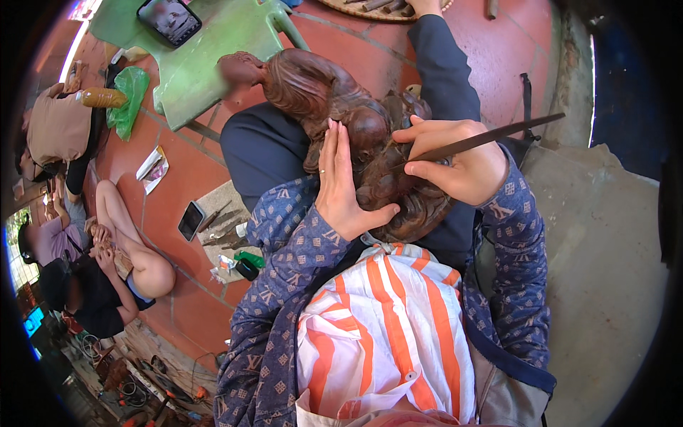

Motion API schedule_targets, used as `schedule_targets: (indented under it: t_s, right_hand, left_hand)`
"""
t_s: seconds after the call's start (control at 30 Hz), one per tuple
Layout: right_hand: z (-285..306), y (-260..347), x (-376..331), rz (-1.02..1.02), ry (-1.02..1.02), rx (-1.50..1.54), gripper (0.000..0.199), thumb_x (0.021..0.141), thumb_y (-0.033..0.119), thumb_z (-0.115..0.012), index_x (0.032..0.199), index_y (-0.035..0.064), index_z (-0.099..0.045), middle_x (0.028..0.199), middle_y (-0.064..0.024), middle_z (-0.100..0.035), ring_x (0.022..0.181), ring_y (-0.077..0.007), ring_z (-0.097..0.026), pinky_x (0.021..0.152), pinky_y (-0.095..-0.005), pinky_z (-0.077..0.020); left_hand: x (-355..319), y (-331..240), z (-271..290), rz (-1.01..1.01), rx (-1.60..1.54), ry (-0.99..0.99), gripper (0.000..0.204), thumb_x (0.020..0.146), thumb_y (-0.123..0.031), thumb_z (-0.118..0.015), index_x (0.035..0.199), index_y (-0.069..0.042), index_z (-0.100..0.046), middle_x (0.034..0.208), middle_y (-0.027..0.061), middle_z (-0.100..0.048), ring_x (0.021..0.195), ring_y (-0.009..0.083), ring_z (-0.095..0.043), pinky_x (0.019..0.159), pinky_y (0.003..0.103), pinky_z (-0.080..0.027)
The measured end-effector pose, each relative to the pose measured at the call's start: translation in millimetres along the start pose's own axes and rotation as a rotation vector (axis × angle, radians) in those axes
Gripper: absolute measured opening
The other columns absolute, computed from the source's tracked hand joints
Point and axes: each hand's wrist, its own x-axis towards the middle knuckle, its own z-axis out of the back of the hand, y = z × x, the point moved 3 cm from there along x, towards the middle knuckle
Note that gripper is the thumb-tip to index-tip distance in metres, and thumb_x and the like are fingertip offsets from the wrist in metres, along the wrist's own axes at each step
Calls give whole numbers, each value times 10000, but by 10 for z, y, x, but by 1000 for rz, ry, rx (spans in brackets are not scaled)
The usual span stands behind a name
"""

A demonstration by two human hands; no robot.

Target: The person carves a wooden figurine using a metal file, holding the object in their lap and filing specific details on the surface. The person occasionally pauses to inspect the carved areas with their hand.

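A dark brown carved wooden statue (320,92) lies across my lap, its head end toward the upper left. My left hand (341,181) rests flat against its side, fingers straight and pointing up, thumb hooked under the carving. My right hand (455,160) grips a long thin dark carving tool (491,139). The tool's tip touches the carved surface near the statue's middle, and its handle sticks out to the upper right. I wear blue patterned sleeves and an orange-and-white striped cloth (388,327) over my front.
A green plastic chair (206,50) with a phone (169,19) on it stands at the upper left. Another phone (191,220) and several tools (224,231) lie on the red tiled floor. People sit at the left edge. A grey concrete slab (605,249) is to my right.
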Motion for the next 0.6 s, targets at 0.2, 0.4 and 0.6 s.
schedule_targets:
  t_s: [0.2, 0.4, 0.6]
  right_hand:
    - [-115, 197, 27, -139, -21, -107, 125, 754, 60, -735, 800, -29, -662, 914, -220, -679, 1025, -352, -654, 1011, -440, -447]
    - [76, -32, 3, -130, 21, 83, 149, 747, 102, -758, 773, -7, -660, 896, -179, -682, 977, -322, -664, 885, -396, -514]
    - [24, -83, 69, 6, 49, 30, 158, 745, 125, -764, 803, 9, -674, 938, -176, -666, 1028, -333, -634, 824, -403, -500]
  left_hand:
    - [6, 5, 0, -7, -2, -3, 1292, 561, -320, -859, 1502, 33, -47, 1531, 310, -107, 1426, 449, -151, 1159, 490, -186]
    - [-7, 5, 1, 16, -15, -3, 1282, 565, -323, -854, 1500, 35, -54, 1528, 315, -108, 1426, 456, -145, 1158, 496, -182]
    - [-4, 9, 6, -9, -14, -10, 1281, 565, -323, -853, 1502, 33, -56, 1527, 320, -104, 1423, 462, -152, 1157, 499, -183]
